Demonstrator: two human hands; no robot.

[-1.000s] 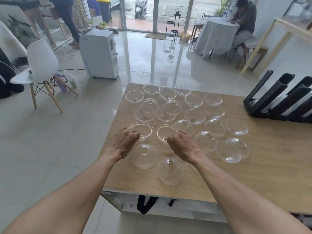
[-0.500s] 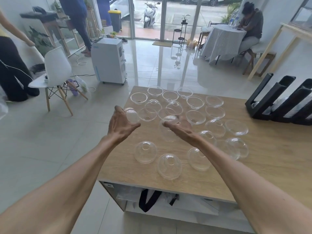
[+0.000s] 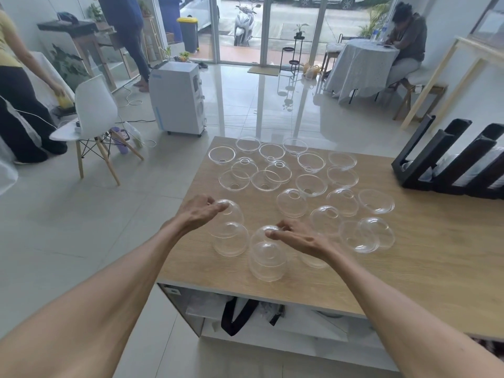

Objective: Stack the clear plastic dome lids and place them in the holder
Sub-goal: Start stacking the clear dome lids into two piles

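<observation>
Since half a second before, both hands had been brought down and each held lid turned dome-up over a lid resting on the table. The left hand [image 3: 200,211] was closed by its fingertips on the crown of one clear dome lid [image 3: 231,211], held just above a second lid [image 3: 230,240] at the near left. The right hand [image 3: 297,237] was pinched on the top of another lid [image 3: 263,233], set directly over the nearest lid [image 3: 267,264]. Two hands were seen, and about twenty-two lids in all were counted; overlaps left the count uncertain. The loose lids [image 3: 311,184] were spread in rough rows over the light wooden table [image 3: 422,268], some dome-up, some rim-up like shallow bowls, each thin, glossy and transparent with a round hole at the crown. At the far right two lids [image 3: 366,236] were overlapped. The black slotted holder [image 3: 447,156] was stood at the table's far right edge, well apart from both hands, with pale stacks dimly seen in its channels
</observation>
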